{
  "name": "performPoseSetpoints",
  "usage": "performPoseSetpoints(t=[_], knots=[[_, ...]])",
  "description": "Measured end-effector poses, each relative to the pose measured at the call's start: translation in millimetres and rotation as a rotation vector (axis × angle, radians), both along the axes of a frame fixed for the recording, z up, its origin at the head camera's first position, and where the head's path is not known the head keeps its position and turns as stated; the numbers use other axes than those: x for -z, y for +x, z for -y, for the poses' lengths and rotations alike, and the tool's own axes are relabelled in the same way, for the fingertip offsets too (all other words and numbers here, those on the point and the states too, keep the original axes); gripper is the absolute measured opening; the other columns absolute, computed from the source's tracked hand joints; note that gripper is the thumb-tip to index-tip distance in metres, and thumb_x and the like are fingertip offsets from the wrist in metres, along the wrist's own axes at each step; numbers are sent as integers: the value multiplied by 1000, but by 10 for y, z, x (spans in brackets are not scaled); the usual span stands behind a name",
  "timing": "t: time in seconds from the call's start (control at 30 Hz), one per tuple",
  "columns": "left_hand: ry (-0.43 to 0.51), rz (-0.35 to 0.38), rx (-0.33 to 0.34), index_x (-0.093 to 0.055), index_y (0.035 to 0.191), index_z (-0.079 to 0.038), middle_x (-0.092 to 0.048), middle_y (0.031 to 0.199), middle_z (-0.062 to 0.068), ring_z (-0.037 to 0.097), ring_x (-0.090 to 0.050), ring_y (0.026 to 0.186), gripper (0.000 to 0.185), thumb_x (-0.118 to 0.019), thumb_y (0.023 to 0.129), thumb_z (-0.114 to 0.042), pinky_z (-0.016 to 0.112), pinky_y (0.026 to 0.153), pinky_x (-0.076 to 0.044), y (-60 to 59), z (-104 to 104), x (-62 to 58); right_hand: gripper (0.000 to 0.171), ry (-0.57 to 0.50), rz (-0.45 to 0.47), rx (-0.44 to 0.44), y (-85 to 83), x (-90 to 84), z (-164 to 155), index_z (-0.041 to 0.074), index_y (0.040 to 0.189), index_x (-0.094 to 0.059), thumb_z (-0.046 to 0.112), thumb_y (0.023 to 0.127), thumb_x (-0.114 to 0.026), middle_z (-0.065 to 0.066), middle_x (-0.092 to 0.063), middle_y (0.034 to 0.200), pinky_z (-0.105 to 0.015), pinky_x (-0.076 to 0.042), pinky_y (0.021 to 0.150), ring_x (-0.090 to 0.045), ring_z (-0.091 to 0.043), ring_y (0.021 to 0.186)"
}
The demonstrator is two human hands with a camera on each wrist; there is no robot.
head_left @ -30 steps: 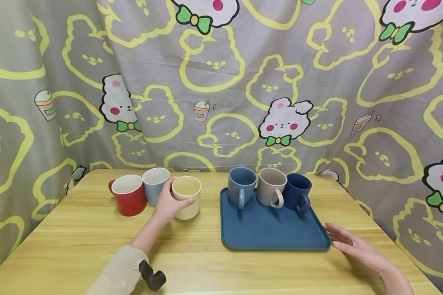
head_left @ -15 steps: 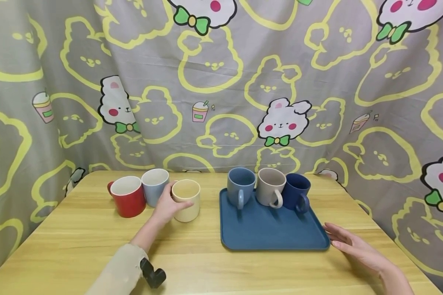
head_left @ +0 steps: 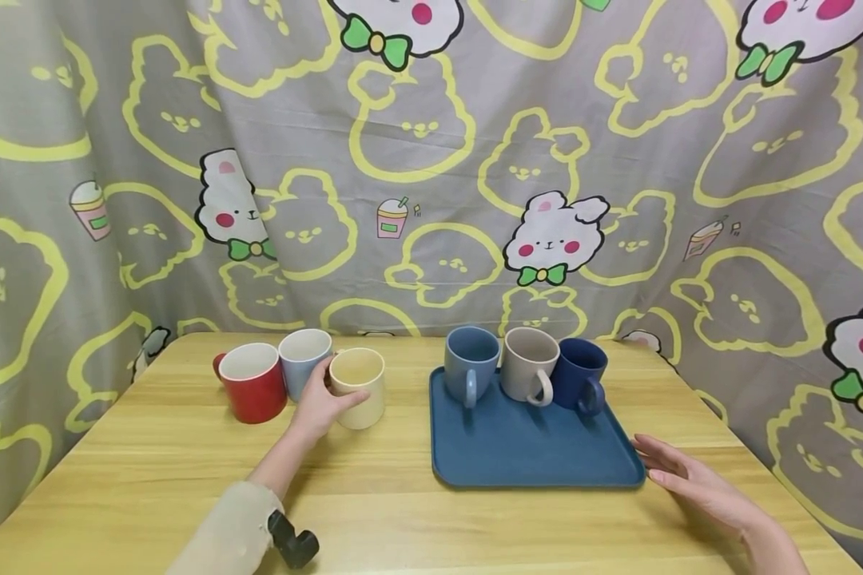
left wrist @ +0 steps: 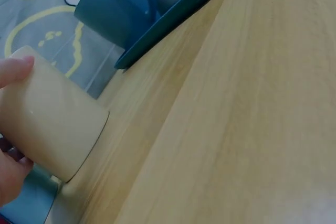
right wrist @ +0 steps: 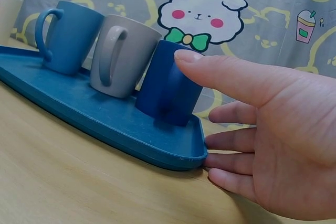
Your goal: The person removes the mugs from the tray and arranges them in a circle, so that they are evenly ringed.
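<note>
- A grey patterned curtain (head_left: 446, 200) hangs along the table's far edge and wraps round toward both sides.
- The wooden table (head_left: 403, 527) shows a wide stretch of wood in front, and a strip between the yellow mug and the tray's left edge.
- The blue tray (head_left: 532, 455) has a low raised rim; three mugs line its far side, leaving its near half as room.
- The left hand (head_left: 324, 407) grips the yellow mug, thumb across its near face, fingers round its left side.
- The right hand (head_left: 690, 483) has its fingers extended, tips at the tray's right edge near the front corner.
- Left of the tray, the red mug (head_left: 256, 397), light blue mug (head_left: 298, 375) and upright yellow mug (head_left: 370, 411) sit close together.
- On the tray, the steel-blue mug (head_left: 457, 379), beige-grey mug (head_left: 521, 379) and navy mug (head_left: 571, 383) stand side by side.
</note>
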State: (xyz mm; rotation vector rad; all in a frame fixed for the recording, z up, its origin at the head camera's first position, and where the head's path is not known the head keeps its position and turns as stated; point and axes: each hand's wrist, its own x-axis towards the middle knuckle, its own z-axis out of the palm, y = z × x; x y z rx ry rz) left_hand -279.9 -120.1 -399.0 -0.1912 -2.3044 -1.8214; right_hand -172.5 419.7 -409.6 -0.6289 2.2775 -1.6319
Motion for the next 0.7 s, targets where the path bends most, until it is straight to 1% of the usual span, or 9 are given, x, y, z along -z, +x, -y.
performPoseSetpoints(t=[0.07,0.17,0.23,0.37,0.47,0.6,0.7], knots=[[5,9,-19,-32,135,8,-43,130,24,36,-43,120,80,-78,71,-6,44,104,-30,5,12,8,46,-3,4,-3,-2,-4,-4,5,144,-24,2,99,-33,27,-40,133,-11,-36,88,-40,10,116],[-18,7,-48,-34,133,9,-45,127,24,36,-45,118,78,-79,71,-7,45,102,-33,21,25,17,45,3,13,1,-6,-7,-7,7,144,-25,3,99,-33,28,-40,132,-11,-36,88,-40,10,116],[-38,-3,-68,-36,132,8,-46,126,24,36,-46,116,77,-79,71,-8,44,101,-35,31,28,24,46,11,27,7,-7,-7,-9,6,144,-24,4,100,-33,29,-40,131,-12,-37,87,-40,11,115],[-90,-24,-133,-40,129,7,-48,122,23,35,-48,112,74,-81,71,-12,44,98,-38,59,19,29,47,24,43,20,-13,2,-9,2,145,-21,5,100,-33,30,-39,130,-12,-37,87,-40,12,114],[-117,-43,-190,-44,125,7,-49,117,22,34,-49,108,69,-81,71,-14,44,95,-40,68,10,34,47,24,23,25,-20,12,-7,-1,144,-21,5,100,-34,29,-40,131,-11,-37,87,-40,11,115],[-134,-68,-243,-48,121,6,-49,113,22,33,-50,105,64,-81,70,-15,43,91,-42,76,-3,44,47,13,-6,28,-20,23,-4,-6,143,-19,3,99,-34,28,-40,131,-11,-36,87,-40,11,115],[-158,-87,-281,-49,120,6,-49,111,22,33,-49,104,64,-81,70,-16,43,90,-40,87,-8,50,47,9,-14,37,-17,23,-3,-6,143,-20,2,99,-34,28,-41,131,-11,-36,87,-41,10,115]])
